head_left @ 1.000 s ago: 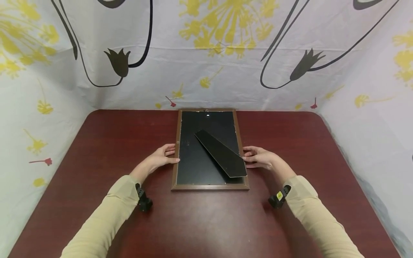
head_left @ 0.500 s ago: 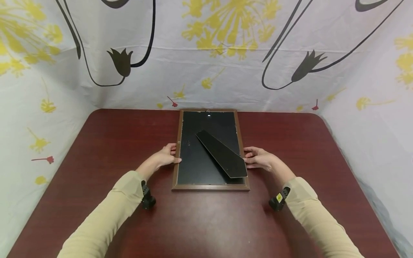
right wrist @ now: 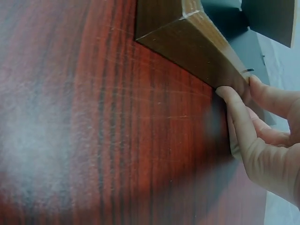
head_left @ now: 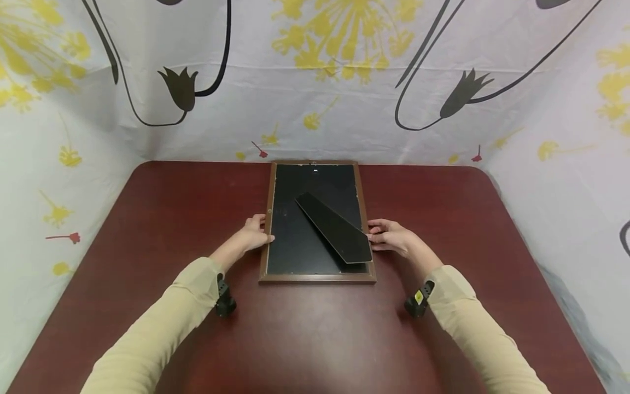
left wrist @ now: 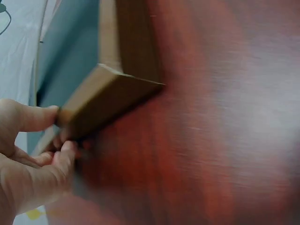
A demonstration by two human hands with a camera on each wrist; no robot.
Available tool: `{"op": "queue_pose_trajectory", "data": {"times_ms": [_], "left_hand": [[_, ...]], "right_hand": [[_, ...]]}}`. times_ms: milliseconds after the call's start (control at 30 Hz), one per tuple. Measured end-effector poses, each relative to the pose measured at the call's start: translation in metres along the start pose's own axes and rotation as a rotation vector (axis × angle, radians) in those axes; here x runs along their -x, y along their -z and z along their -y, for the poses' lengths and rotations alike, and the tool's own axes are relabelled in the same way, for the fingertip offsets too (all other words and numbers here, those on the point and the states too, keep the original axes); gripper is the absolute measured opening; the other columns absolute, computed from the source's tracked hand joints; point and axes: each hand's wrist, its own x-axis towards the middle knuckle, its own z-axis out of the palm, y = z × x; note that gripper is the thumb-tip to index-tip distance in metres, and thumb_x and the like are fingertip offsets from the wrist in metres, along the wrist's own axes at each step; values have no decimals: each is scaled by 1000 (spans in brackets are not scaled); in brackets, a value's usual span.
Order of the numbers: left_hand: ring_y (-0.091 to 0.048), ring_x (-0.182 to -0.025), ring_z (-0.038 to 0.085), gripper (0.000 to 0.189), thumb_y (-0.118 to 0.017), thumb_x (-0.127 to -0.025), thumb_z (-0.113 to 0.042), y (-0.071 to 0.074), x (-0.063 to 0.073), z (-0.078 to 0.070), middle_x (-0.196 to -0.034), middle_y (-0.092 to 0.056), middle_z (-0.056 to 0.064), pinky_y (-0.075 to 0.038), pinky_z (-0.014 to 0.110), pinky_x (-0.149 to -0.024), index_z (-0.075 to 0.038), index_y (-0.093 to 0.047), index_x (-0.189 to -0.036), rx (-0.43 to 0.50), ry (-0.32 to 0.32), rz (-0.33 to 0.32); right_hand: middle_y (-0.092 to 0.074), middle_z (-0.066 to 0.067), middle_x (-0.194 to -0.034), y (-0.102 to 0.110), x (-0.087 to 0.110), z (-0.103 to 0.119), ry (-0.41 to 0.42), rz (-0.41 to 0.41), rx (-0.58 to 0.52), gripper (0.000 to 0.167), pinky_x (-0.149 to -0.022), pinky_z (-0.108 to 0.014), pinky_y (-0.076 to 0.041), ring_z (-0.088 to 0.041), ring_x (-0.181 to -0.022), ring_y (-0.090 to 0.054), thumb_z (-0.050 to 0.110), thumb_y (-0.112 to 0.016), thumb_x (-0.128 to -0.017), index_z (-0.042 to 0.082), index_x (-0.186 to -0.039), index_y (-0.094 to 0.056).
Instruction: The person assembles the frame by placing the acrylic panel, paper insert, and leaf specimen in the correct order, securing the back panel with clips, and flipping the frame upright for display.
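Observation:
A picture frame point(head_left: 283, 254) with a brown border and black backing lies back side up on the table. Its black easel stand point(head_left: 339, 232) slants across the backing toward the right edge. My left hand point(head_left: 253, 234) holds the left side, the thumb on top of the border and the fingers against the outer side; in the left wrist view the fingertips are low at the border point(left wrist: 110, 101). On the opposite side my right hand point(head_left: 394, 238) grips the right border, thumb at the upper edge and fingers along the side, as the right wrist view shows near the frame's corner point(right wrist: 187, 44).
The dark red wooden table point(head_left: 315, 339) has rounded far corners. A white cloth point(head_left: 364, 120) printed with yellow and grey flowers hangs behind the table and along both sides. The picture frame's far end lies close to the back cloth.
My left hand has drawn in closer round the left border, its wrist shifting a little to the right. The right hand keeps its place on the frame. The head view has tilted slightly.

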Motion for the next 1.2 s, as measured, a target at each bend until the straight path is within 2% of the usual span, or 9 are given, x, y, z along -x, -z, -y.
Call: {"op": "queue_pose_trajectory", "data": {"times_ms": [133, 233, 333, 467, 667, 933, 1100, 1200], "left_hand": [[-37, -127, 40, 69, -56, -90, -20, -8, 11, 9, -140, -26, 29, -35, 47, -105, 7, -17, -141, -24, -92, -81], [-25, -132, 46, 93, -64, -84, -37, -24, 26, 6, -144, -18, 32, -28, 55, -107, 5, -6, -144, -87, -124, -142], [-5, -137, 48, 119, -72, -71, -50, -43, 41, -2, -149, 1, 30, -19, 61, -108, -3, 8, -146, -137, -98, -156], [2, -138, 47, 134, -79, -59, -53, -62, 51, -12, -150, 11, 28, -22, 66, -104, -9, 12, -146, -205, -59, -192], [5, -139, 43, 141, -84, -51, -52, -76, 52, -17, -150, 16, 25, -23, 67, -100, -14, 12, -146, -270, -30, -262], [3, -139, 42, 138, -83, -52, -53, -81, 50, -18, -150, 12, 25, -24, 65, -100, -11, 7, -147, -283, -43, -295], [-3, -139, 41, 134, -85, -51, -49, -85, 48, -20, -151, 7, 23, -24, 65, -100, -12, 0, -148, -258, 11, -325], [-3, -139, 38, 134, -87, -49, -45, -86, 46, -22, -152, 5, 20, -23, 63, -100, -17, -1, -148, -212, 50, -350]], "right_hand": [[-41, -3, -99, -3, -3, 3, -11, -33, -25, 57, -75, -22, -54, -5, -78, -55, 0, -50, -91, -5, -140, -23], [-42, -3, -98, -5, -6, 3, -17, -41, -38, 56, -73, -22, -54, -5, -78, -55, 0, -51, -90, -5, -140, -25], [-42, -3, -98, -6, -8, 3, -18, -41, -41, 56, -72, -22, -53, -5, -78, -54, 0, -51, -90, -5, -139, -25], [-42, -3, -99, -7, -8, 2, -24, -46, -28, 55, -73, -21, -53, -4, -78, -54, 0, -50, -91, -5, -139, -25], [-41, -6, -104, -6, -6, 1, -20, -34, 8, 54, -79, -24, -53, -4, -80, -54, 1, -49, -92, -5, -140, -24], [-40, -7, -104, -4, -3, 1, 8, -27, 50, 54, -78, -22, -53, -4, -80, -53, 0, -47, -92, -6, -140, -22], [-40, -7, -101, -5, -4, 2, 15, -4, 89, 53, -75, -22, -53, -6, -80, -51, 0, -47, -92, -8, -138, -21], [-40, -7, -100, -5, -4, 2, 24, 1, 105, 52, -75, -22, -53, -7, -80, -52, 0, -47, -92, -9, -136, -22]]}}
